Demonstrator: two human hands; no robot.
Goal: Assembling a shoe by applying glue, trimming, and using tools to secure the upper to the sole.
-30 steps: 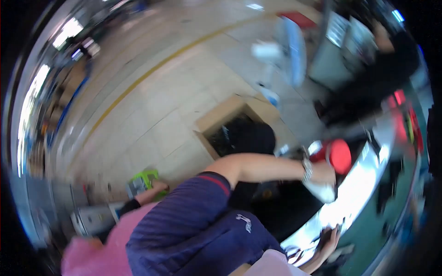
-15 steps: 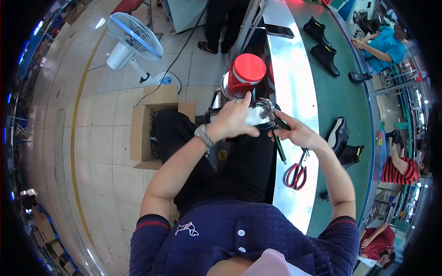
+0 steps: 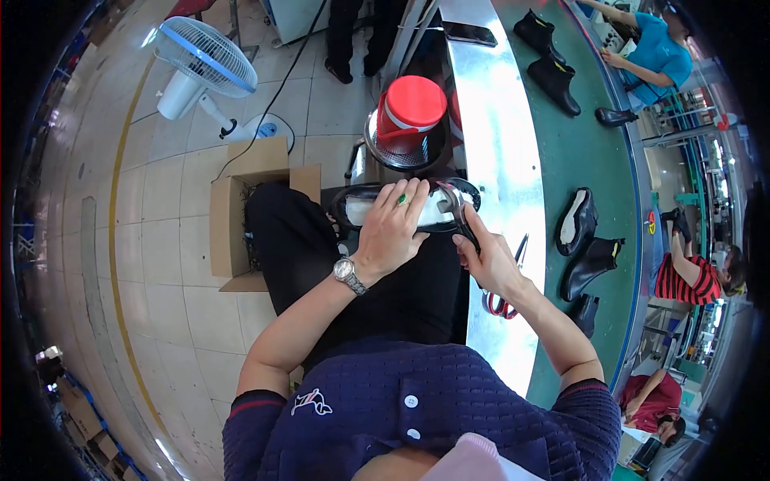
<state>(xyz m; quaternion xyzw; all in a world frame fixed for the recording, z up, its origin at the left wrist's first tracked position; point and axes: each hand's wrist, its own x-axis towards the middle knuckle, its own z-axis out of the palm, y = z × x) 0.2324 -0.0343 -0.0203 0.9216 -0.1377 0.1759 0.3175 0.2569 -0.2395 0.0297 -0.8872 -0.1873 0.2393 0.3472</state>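
Across my lap lies a black shoe, its white underside facing up. Over its middle rests my left hand, fingers reaching the far edge and thumb at the near edge; it holds the shoe. A pair of pincers with a grey metal head and dark handles is gripped in my right hand. The pincers' head touches the right part of the sole; what its jaws hold is too small to tell. Red-handled scissors lie on the metal ledge, partly covered by my right forearm.
The shiny metal ledge runs along my right, with a phone at its far end. Beyond it, a green belt carries several black boots. A red-lidded jug stands ahead on a round stool. An open carton and a fan are left.
My left hand has come down onto the shoe from above it. The pincers in my right hand have turned and now press against the sole. The whole view has shifted slightly.
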